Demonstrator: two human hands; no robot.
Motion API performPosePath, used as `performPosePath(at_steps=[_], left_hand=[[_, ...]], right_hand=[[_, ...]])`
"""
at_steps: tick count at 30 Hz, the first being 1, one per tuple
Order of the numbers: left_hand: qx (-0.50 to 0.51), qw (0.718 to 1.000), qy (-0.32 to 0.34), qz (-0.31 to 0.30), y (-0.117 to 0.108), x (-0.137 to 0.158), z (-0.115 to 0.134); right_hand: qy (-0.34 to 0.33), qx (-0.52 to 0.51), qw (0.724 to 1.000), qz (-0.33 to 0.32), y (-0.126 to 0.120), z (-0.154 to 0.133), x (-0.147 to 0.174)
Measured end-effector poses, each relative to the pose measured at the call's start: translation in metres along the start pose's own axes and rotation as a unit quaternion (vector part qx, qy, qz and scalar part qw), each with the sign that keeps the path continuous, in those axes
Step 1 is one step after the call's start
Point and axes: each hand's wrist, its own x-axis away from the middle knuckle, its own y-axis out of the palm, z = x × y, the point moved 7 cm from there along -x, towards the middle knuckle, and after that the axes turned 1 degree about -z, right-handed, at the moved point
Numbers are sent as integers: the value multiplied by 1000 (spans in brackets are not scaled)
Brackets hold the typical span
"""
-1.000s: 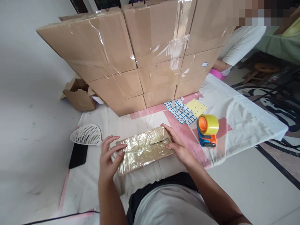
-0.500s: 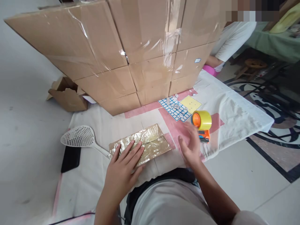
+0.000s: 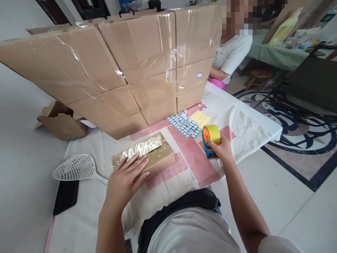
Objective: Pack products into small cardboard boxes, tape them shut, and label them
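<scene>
A small cardboard box (image 3: pixel 160 165) lies on the table in front of me, its top covered with shiny clear tape and a dark seam showing between the flaps. Flat on the near left part of its top rests my left hand (image 3: pixel 126 175), fingers outstretched. To the right, my right hand (image 3: pixel 223 149) is closed around a tape dispenser (image 3: pixel 207 149) with a blue and orange body. It carries a roll of yellowish tape (image 3: pixel 213 133). My palm and fingers partly hide the dispenser's handle.
Stacked, taped cardboard boxes (image 3: pixel 147 49) form a wall behind. A white slotted skimmer (image 3: pixel 76 167) overlaps a dark flat object (image 3: pixel 65 196) on the left. An opened carton (image 3: pixel 63 123), patterned paper (image 3: pixel 185 124) and yellow sheet (image 3: pixel 201 118) lie around. Another person (image 3: pixel 231 52) sits behind the table's far right.
My right hand, blurred and fingers apart before, has closed on the tape dispenser. My left hand stays on the box. The view has shifted, showing more of the room and the other person.
</scene>
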Motion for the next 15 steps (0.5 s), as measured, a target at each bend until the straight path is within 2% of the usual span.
performPosePath(at_steps=[3,9,15], left_hand=[[4,1000,7,-2,0,1,-4],[-16,998,16,50,-2,8,1],[-89,992,6,84,-9,7,5]], right_hand=[[27,-30,999,-15,0,1,-2],[34,-109,986,-118,4,2,-6],[-37,-28,997,-59,4,-3,5]])
